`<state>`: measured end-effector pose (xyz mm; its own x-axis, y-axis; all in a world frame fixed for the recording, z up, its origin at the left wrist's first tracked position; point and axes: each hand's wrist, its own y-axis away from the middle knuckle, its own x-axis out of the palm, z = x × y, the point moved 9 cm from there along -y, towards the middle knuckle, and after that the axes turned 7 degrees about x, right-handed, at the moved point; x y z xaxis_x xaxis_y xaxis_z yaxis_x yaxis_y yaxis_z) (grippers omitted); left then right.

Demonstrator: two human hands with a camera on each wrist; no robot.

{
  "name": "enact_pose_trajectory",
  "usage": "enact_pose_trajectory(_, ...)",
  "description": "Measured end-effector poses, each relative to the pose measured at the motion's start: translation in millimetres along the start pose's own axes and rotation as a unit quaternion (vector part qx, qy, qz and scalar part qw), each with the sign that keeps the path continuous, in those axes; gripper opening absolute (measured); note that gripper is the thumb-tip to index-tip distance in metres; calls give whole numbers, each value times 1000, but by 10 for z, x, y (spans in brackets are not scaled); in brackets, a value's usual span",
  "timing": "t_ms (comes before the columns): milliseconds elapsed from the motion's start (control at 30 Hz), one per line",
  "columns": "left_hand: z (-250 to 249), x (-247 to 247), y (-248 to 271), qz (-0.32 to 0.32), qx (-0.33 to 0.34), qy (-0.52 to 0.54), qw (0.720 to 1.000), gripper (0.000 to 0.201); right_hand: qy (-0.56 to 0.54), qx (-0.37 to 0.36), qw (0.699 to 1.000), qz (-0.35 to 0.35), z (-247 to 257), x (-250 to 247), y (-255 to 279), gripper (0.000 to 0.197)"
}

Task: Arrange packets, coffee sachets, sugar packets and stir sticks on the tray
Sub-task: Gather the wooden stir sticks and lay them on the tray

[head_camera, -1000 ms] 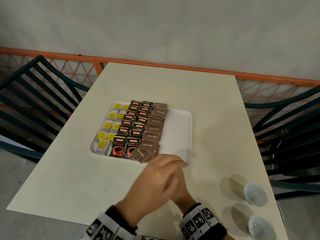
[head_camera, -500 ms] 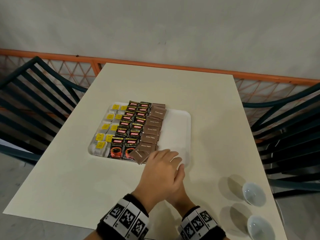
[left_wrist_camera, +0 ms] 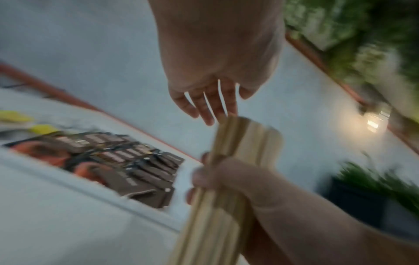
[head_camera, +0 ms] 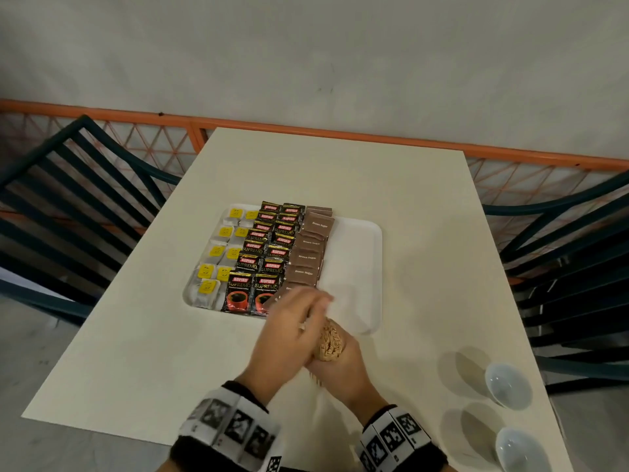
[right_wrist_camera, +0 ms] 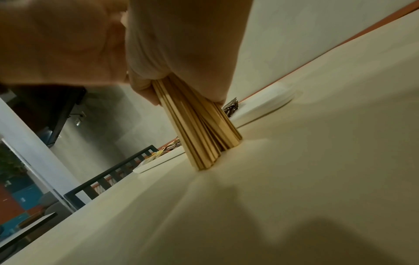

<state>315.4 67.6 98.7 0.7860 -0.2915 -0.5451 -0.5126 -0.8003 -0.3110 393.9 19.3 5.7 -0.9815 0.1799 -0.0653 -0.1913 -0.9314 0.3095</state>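
On the tray the sachets already lie in rows. My left hand, fingers straight, taps the stir sticks; my right hand clamps them upright on the table. I judge I am squaring the bundle; next, lay it on the tray's bare right part.

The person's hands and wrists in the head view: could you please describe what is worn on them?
Both hands are bare, with no gloves or rings visible. The left wrist band and the right wrist band are white segmented cuffs printed with square black-and-white fiducial markers, each edged with black fabric on the forearm side. No sleeves or cables show.
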Motion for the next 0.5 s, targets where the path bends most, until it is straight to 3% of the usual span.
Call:
enact_pose_trajectory(100,529,-439,102,-78,-20,-71,994,10,6,16,999,-30,4,-4,-5,23)
enact_pose_trajectory(167,815,-424,149,-21,10,-146,989,9,5,25,998,-49,12,-14,-11,23)
enact_pose_trajectory(233,975,-231,166,79,53,-196,976,15,8,23,998,-52,28,-32,-32,19)
enact_pose_trajectory(333,1089,71,205,174,108,-239,949,42,-4,31,998,-62,32,-74,-65,12)
enact_pose_trajectory(500,1139,186,172,165,157,-246,942,35,-2,42,993,-108,19,-204,-66,8)
